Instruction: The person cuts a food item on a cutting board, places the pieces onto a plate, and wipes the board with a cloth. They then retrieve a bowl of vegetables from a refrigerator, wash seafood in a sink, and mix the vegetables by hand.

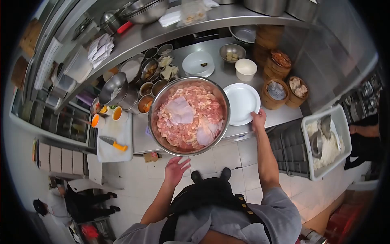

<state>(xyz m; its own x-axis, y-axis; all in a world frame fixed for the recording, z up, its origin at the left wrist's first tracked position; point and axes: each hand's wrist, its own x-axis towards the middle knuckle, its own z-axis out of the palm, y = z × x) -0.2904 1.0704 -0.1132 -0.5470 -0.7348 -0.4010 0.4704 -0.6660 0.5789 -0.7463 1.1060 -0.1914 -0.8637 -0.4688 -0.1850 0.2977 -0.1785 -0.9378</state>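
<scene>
- Right hand [258, 120] has the round white plate [243, 101] pinched at its near right edge, thumb and fingers together on the rim. Guessing that grip is just to keep the middle of the plate untouched.
- Plate's on the stainless steel counter [280, 117] side, right next to the bowl. Can't tell if the two rims actually touch, or if the plate is resting flat or a bit lifted.
- Left hand [177, 168] is bare, fingers loosely spread, just off the bowl's near rim. Nothing in it that I can see.
- The big round steel bowl [187, 153] sits dead centre, rim showing over the counter's front edge, probably so it's in easy reach of both hands. It's loaded with pink raw meat pieces [187, 126].
- Off left, the yellow-handled knife [118, 145] lies flat on the white cutting board [111, 156], likely parked there to stay out of the way.
</scene>
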